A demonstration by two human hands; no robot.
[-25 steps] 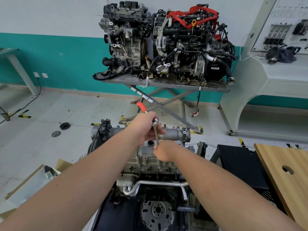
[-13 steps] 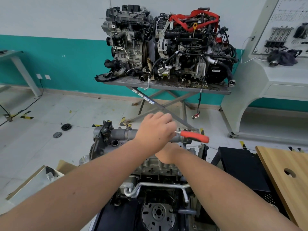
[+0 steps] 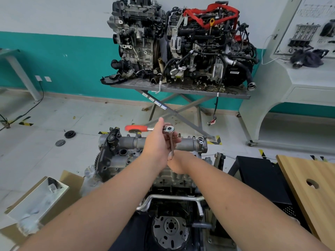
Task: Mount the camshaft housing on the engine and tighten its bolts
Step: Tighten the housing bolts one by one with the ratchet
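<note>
The left hand (image 3: 157,147) grips the red-handled chrome ratchet (image 3: 154,129) near its head; the right hand (image 3: 178,163) pinches its extension bar over the grey aluminium camshaft housing (image 3: 188,144). No writing legible.

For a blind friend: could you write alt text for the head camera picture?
A person's left hand grips a red-handled ratchet whose extension bar runs down to the right hand over the camshaft housing of an engine. Two more engines sit on a metal stand behind.

The grey camshaft housing (image 3: 188,144) lies crosswise along the far top edge of the engine (image 3: 126,160). A ratchet (image 3: 167,130) with an orange handle pointing left stands over it on a slim extension.
</note>
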